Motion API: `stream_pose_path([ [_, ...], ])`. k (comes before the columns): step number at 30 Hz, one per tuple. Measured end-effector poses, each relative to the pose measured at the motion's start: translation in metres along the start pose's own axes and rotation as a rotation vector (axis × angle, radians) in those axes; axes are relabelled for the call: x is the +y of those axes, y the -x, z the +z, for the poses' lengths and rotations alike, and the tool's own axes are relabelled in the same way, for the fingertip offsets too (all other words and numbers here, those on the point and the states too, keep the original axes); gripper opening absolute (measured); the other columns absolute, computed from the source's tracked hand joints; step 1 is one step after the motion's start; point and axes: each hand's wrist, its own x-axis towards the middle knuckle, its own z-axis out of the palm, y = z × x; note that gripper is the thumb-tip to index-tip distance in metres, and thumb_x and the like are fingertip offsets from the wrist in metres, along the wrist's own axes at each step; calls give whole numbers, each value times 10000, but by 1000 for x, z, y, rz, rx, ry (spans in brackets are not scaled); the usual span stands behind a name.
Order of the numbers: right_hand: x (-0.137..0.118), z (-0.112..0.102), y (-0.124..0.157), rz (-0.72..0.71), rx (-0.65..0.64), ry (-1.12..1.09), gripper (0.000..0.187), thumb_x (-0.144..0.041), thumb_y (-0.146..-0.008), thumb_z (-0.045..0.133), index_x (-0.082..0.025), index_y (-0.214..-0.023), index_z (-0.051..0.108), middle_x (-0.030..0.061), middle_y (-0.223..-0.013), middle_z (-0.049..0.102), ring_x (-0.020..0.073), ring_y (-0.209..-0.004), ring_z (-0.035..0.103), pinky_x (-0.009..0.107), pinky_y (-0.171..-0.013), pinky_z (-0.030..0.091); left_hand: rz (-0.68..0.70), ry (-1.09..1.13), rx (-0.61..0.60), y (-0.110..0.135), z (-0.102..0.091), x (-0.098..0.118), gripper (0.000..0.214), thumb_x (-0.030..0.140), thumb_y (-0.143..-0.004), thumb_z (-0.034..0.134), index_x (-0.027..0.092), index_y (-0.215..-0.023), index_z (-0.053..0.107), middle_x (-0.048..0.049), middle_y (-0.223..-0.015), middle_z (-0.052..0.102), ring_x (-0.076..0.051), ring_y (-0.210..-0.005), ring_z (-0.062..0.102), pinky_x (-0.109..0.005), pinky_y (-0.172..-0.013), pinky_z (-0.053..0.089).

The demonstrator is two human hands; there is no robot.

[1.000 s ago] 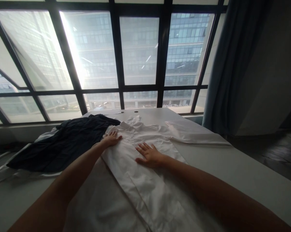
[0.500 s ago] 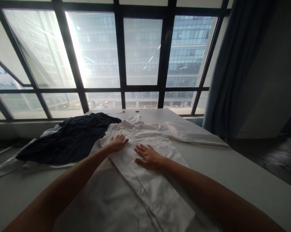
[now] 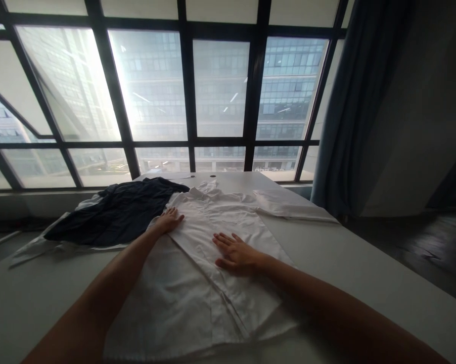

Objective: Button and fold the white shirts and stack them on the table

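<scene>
A white shirt [image 3: 190, 283] lies spread on the white table [image 3: 364, 273], its collar toward the window and one sleeve [image 3: 296, 207] stretched out to the right. On the shirt's upper left part rests my left hand [image 3: 170, 220], fingers apart, close to a dark navy garment [image 3: 118, 212]. My right hand [image 3: 237, 254] lies flat over the middle of the shirt with its fingers spread. Neither hand grips the cloth. Wrinkles and a long front fold run down the shirt below my hands.
Beneath the navy garment, more white cloth [image 3: 27, 250] sticks out at the left. A large window with black frames [image 3: 190, 101] stands behind the table. To the right hangs a blue curtain [image 3: 337, 131]. The table's right edge slants toward me.
My left hand has slid left over the shirt toward the navy garment. My right hand has moved slightly nearer to me, staying flat. The camera view has shifted a little.
</scene>
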Motion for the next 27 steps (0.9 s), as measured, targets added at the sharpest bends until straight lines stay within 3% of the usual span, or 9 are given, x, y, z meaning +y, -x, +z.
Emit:
stream_pose_path([
  [5,-6,-6,13,-29,61,-46,811,-667,-936,307,-173,-1561,154,104,-1613,113,246,-1490,58,448,-1196,-3,-3,-23,-32,0,0,-14,743,552,-966,259,44,-1507,289,-180,-1584,187,-279,-1478,156,-416,-1183,178],
  [9,-11,4,15,-84,-20,-29,844,-699,-910,335,-189,-1560,161,100,-1612,126,242,-1489,69,423,-1197,-13,11,-32,-62,2,-5,-18,735,548,-968,253,41,-1497,315,-183,-1577,202,-279,-1476,159,-399,-1178,198],
  [11,-8,5,13,-88,-32,-21,841,-708,-909,322,-196,-1559,171,92,-1612,132,244,-1488,81,419,-1197,-11,5,-70,-56,4,-11,-11,725,536,-971,255,46,-1503,302,-182,-1580,193,-286,-1478,152,-436,-1182,170],
  [14,13,-4,6,-25,58,11,837,-713,-919,265,-182,-1560,173,96,-1613,130,250,-1486,94,432,-1197,22,22,-118,30,12,-14,16,676,487,-984,240,71,-1515,282,-160,-1593,171,-288,-1485,119,-491,-1184,99],
  [17,54,-22,-7,149,205,106,810,-681,-943,211,-151,-1556,188,121,-1611,126,256,-1485,104,455,-1190,70,167,-53,-8,28,-7,53,657,516,-985,216,147,-1524,283,-117,-1599,178,-265,-1488,118,-480,-1178,123],
  [20,111,-42,-18,372,322,203,725,-616,-971,208,-152,-1520,302,131,-1589,230,264,-1473,164,469,-1181,117,274,5,-81,46,4,80,728,607,-958,209,166,-1536,245,-113,-1604,147,-263,-1489,110,-479,-1174,133],
  [25,207,-74,6,944,685,66,553,-509,-966,301,-175,-1297,592,182,-1394,522,324,-1239,513,474,-1005,398,265,19,-80,58,3,86,802,651,-937,216,121,-1539,224,-128,-1606,136,-268,-1489,112,-459,-1180,131],
  [27,237,-83,30,1210,784,-31,519,-491,-920,411,-148,-1243,628,232,-1326,554,372,-1191,534,510,-937,428,272,17,-89,58,0,84,796,646,-940,212,121,-1539,223,-126,-1608,130,-268,-1490,104,-460,-1183,120],
])
